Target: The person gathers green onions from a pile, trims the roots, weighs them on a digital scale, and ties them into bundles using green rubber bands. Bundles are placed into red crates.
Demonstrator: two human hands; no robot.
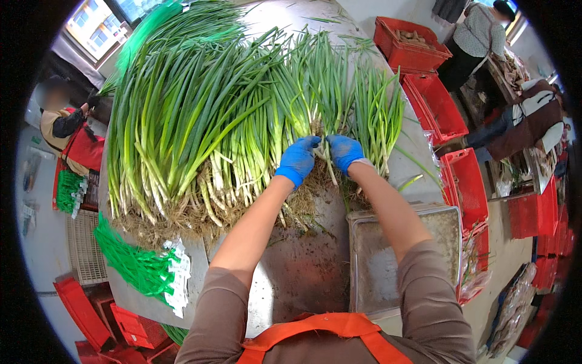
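My left hand [298,159] and my right hand [345,152], both in blue gloves, meet at the white lower ends of a few green onions [334,102]. The fingers of both curl in on the stalks; the backs of my hands partly hide the grip. One pale stalk and brown roots hang below, between my hands. Left of them lies a broad heap of green onions [182,123], roots towards me and leaves pointing away. A smaller bunch of green onions [373,113] lies to the right of my right hand.
Green mesh ties [134,261] with white tags lie at the table's left edge. A clear plastic tub [404,264] stands at front right, under my right forearm. Red crates [436,107] line the right side. One person [68,123] sits left; others [477,41] work at right.
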